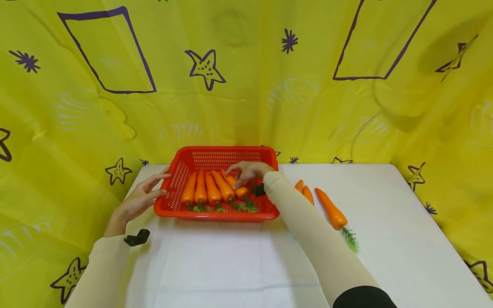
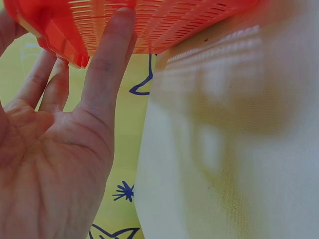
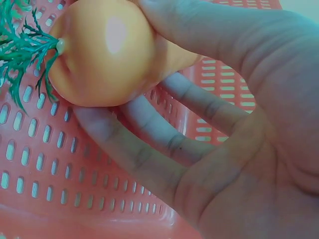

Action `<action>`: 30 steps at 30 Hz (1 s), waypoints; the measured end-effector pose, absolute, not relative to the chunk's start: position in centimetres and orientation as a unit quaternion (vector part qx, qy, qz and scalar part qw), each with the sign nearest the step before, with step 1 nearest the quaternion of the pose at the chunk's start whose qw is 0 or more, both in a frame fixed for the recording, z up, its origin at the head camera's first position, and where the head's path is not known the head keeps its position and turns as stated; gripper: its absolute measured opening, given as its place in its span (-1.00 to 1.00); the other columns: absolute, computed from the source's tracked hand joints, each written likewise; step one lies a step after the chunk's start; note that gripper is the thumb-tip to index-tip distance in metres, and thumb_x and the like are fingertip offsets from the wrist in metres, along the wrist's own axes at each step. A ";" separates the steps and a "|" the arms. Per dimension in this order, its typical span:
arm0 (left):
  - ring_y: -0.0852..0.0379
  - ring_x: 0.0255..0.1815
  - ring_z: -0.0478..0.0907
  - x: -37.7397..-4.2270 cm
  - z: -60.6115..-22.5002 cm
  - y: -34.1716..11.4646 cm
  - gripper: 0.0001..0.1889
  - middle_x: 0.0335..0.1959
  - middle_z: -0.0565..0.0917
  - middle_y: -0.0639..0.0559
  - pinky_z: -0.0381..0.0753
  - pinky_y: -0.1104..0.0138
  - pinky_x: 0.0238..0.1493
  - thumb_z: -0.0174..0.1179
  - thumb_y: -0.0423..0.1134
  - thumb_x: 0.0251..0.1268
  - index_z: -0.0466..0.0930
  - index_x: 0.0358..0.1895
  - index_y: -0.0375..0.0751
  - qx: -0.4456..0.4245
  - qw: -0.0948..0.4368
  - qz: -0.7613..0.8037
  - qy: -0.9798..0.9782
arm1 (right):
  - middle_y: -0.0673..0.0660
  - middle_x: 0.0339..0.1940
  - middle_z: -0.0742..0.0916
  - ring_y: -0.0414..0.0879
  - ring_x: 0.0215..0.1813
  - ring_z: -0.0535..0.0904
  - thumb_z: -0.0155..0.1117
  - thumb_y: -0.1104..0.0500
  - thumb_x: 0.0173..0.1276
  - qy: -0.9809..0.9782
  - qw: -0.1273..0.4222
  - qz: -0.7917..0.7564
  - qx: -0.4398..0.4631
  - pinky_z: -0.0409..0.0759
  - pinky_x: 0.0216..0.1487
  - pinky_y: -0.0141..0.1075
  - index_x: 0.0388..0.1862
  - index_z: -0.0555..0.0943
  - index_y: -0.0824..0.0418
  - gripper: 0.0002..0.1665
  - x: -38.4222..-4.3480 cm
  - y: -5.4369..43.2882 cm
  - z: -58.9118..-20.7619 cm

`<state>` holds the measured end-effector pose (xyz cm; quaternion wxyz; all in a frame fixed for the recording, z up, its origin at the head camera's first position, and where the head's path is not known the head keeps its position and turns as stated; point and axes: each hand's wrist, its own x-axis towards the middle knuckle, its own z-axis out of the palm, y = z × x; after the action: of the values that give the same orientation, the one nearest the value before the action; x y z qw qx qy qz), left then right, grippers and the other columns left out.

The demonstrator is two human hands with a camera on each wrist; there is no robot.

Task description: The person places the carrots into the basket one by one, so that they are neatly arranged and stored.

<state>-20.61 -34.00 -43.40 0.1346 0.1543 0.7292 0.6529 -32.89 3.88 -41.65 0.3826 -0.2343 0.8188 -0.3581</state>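
A red perforated plastic basket (image 1: 215, 215) stands near the back of the table, with several orange carrots (image 1: 200, 190) laid side by side inside, green tops toward the front. At the row's right end, my right hand (image 1: 249, 172) holds a carrot (image 3: 104, 55), thumb above and fingers curled beneath. This carrot's narrow end is partly hidden by the hand in the right wrist view. My left hand (image 1: 139, 202) touches the basket's left side with fairly straight fingers; in the left wrist view one fingertip (image 2: 122, 20) rests against the slotted outer wall.
Right of the basket, a carrot (image 1: 332, 210) with a leafy top lies on the white table (image 1: 215, 261). Two more carrots (image 1: 308, 195) are partly hidden behind my right sleeve. A yellow patterned curtain (image 1: 239, 107) surrounds the table's back and sides.
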 end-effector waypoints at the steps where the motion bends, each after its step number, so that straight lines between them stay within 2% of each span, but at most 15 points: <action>1: -0.29 0.65 -0.32 -20.6 -43.4 -34.0 -0.47 0.73 -0.21 0.05 0.61 0.35 0.15 0.05 -0.45 0.56 0.24 0.52 -0.28 0.155 0.135 0.653 0.729 | 0.26 0.26 0.57 0.04 0.12 0.57 0.53 0.21 0.30 0.821 0.379 -0.355 -0.236 0.69 0.01 -0.22 0.45 0.49 0.04 -0.25 -32.9 3.9 -41.6; 13: -0.28 0.66 -0.34 -20.6 -43.4 -34.0 -0.46 0.73 -0.22 0.06 0.61 0.35 0.16 0.05 -0.46 0.56 0.23 0.53 -0.31 0.153 0.134 0.653 0.730 | 0.22 0.23 0.60 -0.02 0.06 0.60 0.52 0.21 0.30 0.836 0.365 -0.329 -0.244 0.65 -0.05 -0.30 0.45 0.52 0.02 -0.27 -32.5 3.5 -41.0; 21: -0.28 0.66 -0.35 -20.6 -43.5 -34.0 -0.47 0.73 -0.20 0.06 0.60 0.36 0.16 0.06 -0.45 0.56 0.25 0.53 -0.28 0.151 0.135 0.647 0.735 | 0.21 0.36 0.53 -0.03 0.12 0.54 0.51 0.16 0.34 0.848 0.358 -0.291 -0.259 0.64 -0.04 -0.31 0.50 0.46 -0.01 -0.23 -32.5 3.8 -40.4; 27: -0.28 0.66 -0.37 -20.5 -43.4 -33.9 -0.46 0.73 -0.22 0.05 0.61 0.35 0.15 0.07 -0.45 0.55 0.25 0.52 -0.28 0.150 0.137 0.651 0.731 | 0.21 0.20 0.65 0.01 0.04 0.62 0.50 0.13 0.35 0.847 0.366 -0.265 -0.280 0.68 -0.02 -0.22 0.56 0.37 0.03 -0.16 -32.3 4.1 -38.8; 30: -0.28 0.66 -0.37 -20.5 -43.4 -33.9 -0.45 0.73 -0.23 0.04 0.60 0.36 0.15 0.07 -0.45 0.55 0.24 0.53 -0.29 0.150 0.137 0.652 0.730 | 0.19 0.16 0.67 0.09 -0.02 0.65 0.48 0.10 0.37 0.846 0.362 -0.259 -0.293 0.70 -0.02 -0.08 0.58 0.33 0.04 -0.14 -32.0 4.5 -37.5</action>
<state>-20.46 -33.90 -43.35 0.1366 0.1503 0.7301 0.6524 -31.99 4.52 -37.54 0.3624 -0.2926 0.8461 -0.2592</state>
